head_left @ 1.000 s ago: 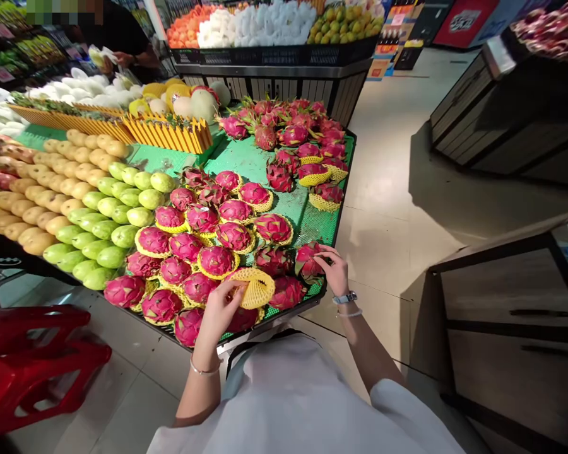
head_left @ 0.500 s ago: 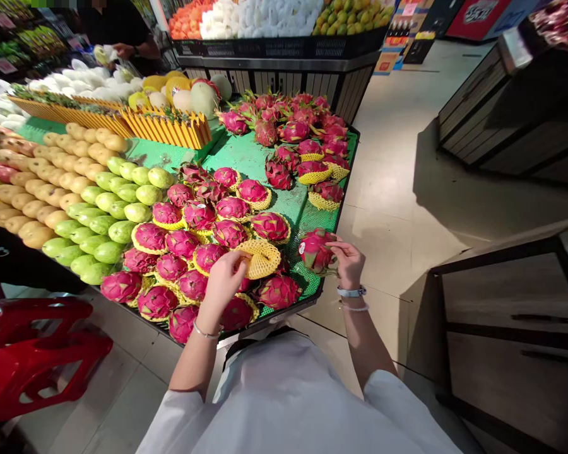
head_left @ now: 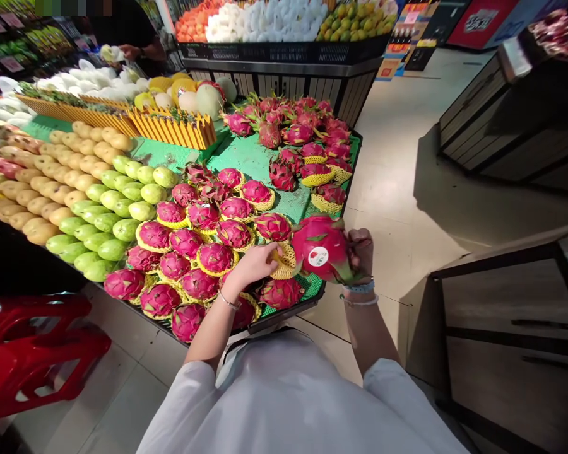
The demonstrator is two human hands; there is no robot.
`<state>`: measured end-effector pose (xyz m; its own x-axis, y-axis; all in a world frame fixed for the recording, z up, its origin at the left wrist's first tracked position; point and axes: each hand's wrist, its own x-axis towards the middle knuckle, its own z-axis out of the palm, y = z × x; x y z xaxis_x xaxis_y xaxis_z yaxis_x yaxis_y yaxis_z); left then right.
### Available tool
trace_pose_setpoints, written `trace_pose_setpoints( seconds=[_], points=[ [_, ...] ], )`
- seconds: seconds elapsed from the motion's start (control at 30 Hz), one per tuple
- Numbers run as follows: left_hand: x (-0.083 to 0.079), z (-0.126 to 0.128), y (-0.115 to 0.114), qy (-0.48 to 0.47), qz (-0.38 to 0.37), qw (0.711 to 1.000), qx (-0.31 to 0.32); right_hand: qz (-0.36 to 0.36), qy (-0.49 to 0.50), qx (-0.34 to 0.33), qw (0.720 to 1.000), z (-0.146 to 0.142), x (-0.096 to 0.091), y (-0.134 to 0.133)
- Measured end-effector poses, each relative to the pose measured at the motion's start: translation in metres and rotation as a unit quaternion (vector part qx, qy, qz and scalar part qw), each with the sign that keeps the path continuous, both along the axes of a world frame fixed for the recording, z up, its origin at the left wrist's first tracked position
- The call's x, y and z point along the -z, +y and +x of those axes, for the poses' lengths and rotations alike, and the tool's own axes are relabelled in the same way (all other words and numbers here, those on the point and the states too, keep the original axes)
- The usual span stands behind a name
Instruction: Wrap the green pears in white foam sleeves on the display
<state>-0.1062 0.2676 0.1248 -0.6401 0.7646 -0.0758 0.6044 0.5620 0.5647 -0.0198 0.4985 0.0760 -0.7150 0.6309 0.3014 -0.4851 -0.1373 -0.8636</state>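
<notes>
Right hand [head_left: 361,253] clamped on stickered dragon fruit [head_left: 320,248], held just above counter [head_left: 246,157] edge. Left hand [head_left: 248,266] fingers closed on yellow foam net [head_left: 284,263], lying among fruit.

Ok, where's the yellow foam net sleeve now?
In the head view, the yellow foam net sleeve sits at the fingertips of the left hand, just left of the dragon fruit in the right hand.
</notes>
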Motion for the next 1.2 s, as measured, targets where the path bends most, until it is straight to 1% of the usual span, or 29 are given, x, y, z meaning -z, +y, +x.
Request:
trace_pose_setpoints(
  seconds=[0.1, 0.17, 0.2, 0.23, 0.27, 0.3, 0.37, 0.4, 0.47, 0.53, 0.57, 0.6, 0.63, 0.77, 0.8, 0.87, 0.93, 1.03, 1.1, 1.2],
  points=[
    [0.008, -0.003, -0.008, -0.070, 0.111, 0.991, -0.008, -0.024, 0.019, -0.025, 0.999, -0.008, 0.004, -0.014],
    [0.012, -0.004, -0.012, -0.155, 0.187, 0.970, -0.028, -0.015, 0.022, -0.060, 0.998, -0.010, 0.004, -0.021],
    [0.014, -0.005, -0.013, -0.209, 0.224, 0.951, -0.039, -0.012, 0.022, -0.082, 0.996, -0.011, 0.004, -0.024],
    [0.015, -0.005, -0.012, -0.265, 0.263, 0.926, -0.052, -0.015, 0.021, -0.102, 0.994, -0.011, 0.003, -0.027],
    [0.015, -0.005, -0.010, -0.316, 0.305, 0.896, -0.070, -0.030, 0.020, -0.117, 0.992, -0.010, 0.002, -0.030],
    [0.015, -0.004, -0.008, -0.360, 0.348, 0.861, -0.094, -0.056, 0.018, -0.126, 0.990, -0.009, 0.000, -0.033],
    [0.013, 0.000, -0.003, -0.413, 0.425, 0.791, -0.150, -0.124, 0.014, -0.121, 0.985, -0.008, -0.002, -0.040],
    [0.011, 0.003, 0.000, -0.429, 0.455, 0.760, -0.175, -0.152, 0.011, -0.114, 0.982, -0.008, -0.004, -0.044],
    [0.010, 0.010, 0.002, -0.448, 0.504, 0.708, -0.210, -0.183, 0.010, -0.099, 0.978, -0.007, -0.005, -0.052],
    [0.010, 0.018, 0.001, -0.447, 0.553, 0.664, -0.229, -0.192, 0.015, -0.086, 0.977, -0.005, -0.004, -0.058],
    [0.012, 0.023, 0.000, -0.439, 0.576, 0.647, -0.236, -0.201, 0.019, -0.081, 0.976, -0.003, -0.003, -0.060],
    [0.014, 0.028, -0.001, -0.428, 0.593, 0.638, -0.242, -0.210, 0.023, -0.076, 0.975, -0.002, -0.002, -0.061],
    [0.016, 0.033, -0.001, -0.412, 0.602, 0.638, -0.245, -0.219, 0.028, -0.073, 0.973, 0.000, 0.000, -0.063],
    [0.031, 0.051, 0.004, -0.314, 0.608, 0.681, -0.261, -0.233, 0.041, -0.071, 0.969, 0.001, 0.002, -0.067],
    [0.034, 0.055, 0.007, -0.286, 0.617, 0.682, -0.269, -0.231, 0.043, -0.072, 0.969, 0.001, 0.001, -0.069],
    [0.040, 0.059, 0.014, -0.262, 0.639, 0.667, -0.280, -0.217, 0.051, -0.076, 0.972, -0.001, -0.002, -0.074],
    [0.043, 0.061, 0.021, -0.303, 0.636, 0.648, -0.290, -0.198, 0.063, -0.083, 0.975, -0.001, -0.006, -0.079],
    [0.043, 0.063, 0.029, -0.426, 0.580, 0.620, -0.313, -0.134, 0.077, -0.090, 0.984, 0.003, -0.014, -0.080],
    [0.040, 0.065, 0.033, -0.487, 0.550, 0.599, -0.319, -0.086, 0.070, -0.088, 0.990, 0.008, -0.020, -0.075],
    [0.036, 0.069, 0.035, -0.573, 0.519, 0.564, -0.291, -0.045, 0.049, -0.081, 0.994, 0.016, -0.027, -0.058]
  ],
)
